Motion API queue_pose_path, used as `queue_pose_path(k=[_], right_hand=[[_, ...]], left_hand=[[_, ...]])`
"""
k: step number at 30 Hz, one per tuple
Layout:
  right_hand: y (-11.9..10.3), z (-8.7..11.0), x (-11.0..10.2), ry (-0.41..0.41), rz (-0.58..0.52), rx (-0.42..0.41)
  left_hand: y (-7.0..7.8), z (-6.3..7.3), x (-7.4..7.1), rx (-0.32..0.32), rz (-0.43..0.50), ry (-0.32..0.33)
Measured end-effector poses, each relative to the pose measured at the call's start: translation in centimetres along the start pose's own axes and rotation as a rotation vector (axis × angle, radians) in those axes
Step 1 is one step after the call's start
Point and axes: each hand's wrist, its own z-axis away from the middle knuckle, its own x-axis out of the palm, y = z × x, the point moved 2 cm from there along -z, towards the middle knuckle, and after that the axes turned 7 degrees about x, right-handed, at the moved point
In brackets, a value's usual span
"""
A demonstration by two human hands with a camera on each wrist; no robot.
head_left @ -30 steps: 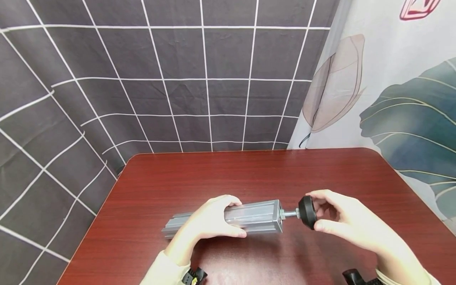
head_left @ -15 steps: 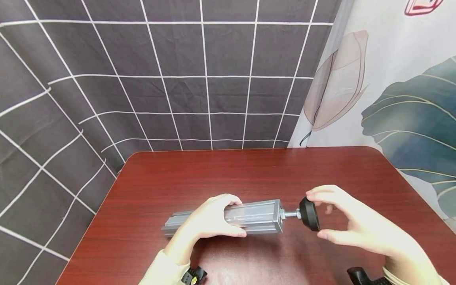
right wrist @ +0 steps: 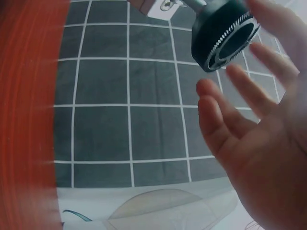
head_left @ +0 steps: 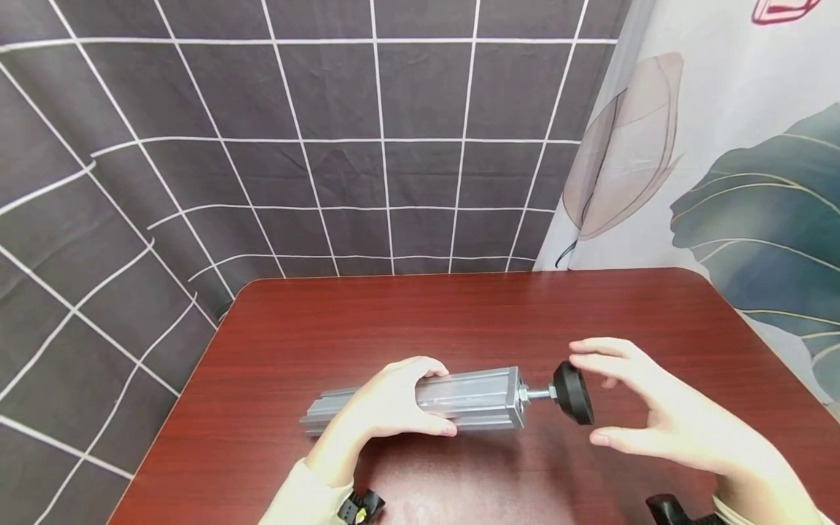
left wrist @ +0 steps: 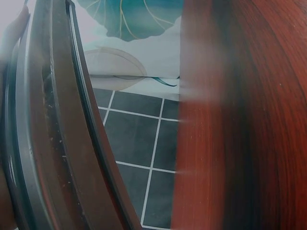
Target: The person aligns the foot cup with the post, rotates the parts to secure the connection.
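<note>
A grey aluminium profile point(head_left: 469, 394) lies slanted across the front of the table. My left hand point(head_left: 397, 405) grips it around the middle, thumb on the near side and fingers over the far side. From its right end a threaded stud point(head_left: 539, 394) sticks out with a black levelling foot point(head_left: 572, 394) on it. The foot's ribbed, hollow underside shows in the right wrist view. Just right of the foot, my right hand point(head_left: 663, 408) is spread, its fingertips close to the foot's rim. The profile's slotted side point(left wrist: 57, 115) fills the left of the left wrist view.
The dark red wooden table point(head_left: 407, 321) has rounded far corners. Behind it hangs a grey cloth point(head_left: 420, 175) with white grid lines, and a white leaf-patterned curtain point(head_left: 709, 131) hangs at the right.
My right hand has let go of the black levelling foot; its fingers have spread and moved slightly right. My left hand keeps its grip, and the profile lies as before.
</note>
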Motion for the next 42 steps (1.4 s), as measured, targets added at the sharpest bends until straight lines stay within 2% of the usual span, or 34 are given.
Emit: queue_pose_path(k=[1, 3, 9, 15, 21, 26, 30, 33, 36, 40, 42], right_hand=[[0.0, 0.0, 0.1, 0.005, -0.005, -0.03], [0.0, -0.1, 0.2, -0.001, 0.011, -0.024], [-0.5, -0.5, 0.5, -0.004, 0.082, 0.12], [-0.7, -0.6, 0.9, 0.061, 0.074, 0.194], [-0.6, -0.5, 1.4, 0.131, 0.013, 0.259], [-0.4, -0.4, 1.6, 0.122, 0.006, 0.295], [-0.2, -0.2, 1.2, 0.071, 0.004, 0.246], [-0.2, 0.0, 0.7, 0.01, 0.024, 0.18], [-0.2, 0.0, 0.6, -0.036, 0.057, 0.072], [0.1, -0.3, 1.0, -0.007, 0.076, -0.055], [0.1, -0.4, 1.1, 0.016, 0.058, -0.063]], left_hand=[[0.0, 0.0, 0.0, 0.001, 0.0, 0.001], [0.0, -0.1, 0.1, 0.002, -0.001, 0.002], [-0.1, 0.0, 0.2, -0.001, -0.003, -0.003], [-0.1, 0.0, 0.2, 0.002, 0.0, -0.007], [-0.1, 0.0, 0.3, -0.001, 0.005, -0.008], [-0.2, 0.0, 0.3, -0.002, 0.001, -0.012], [-0.3, -0.1, 0.4, -0.007, -0.008, -0.012], [-0.3, -0.1, 0.3, -0.005, -0.009, -0.011], [-0.3, -0.1, 0.2, -0.003, -0.011, -0.01], [-0.3, 0.0, 0.2, -0.004, -0.004, -0.014], [-0.3, 0.0, 0.1, -0.004, 0.003, -0.017]])
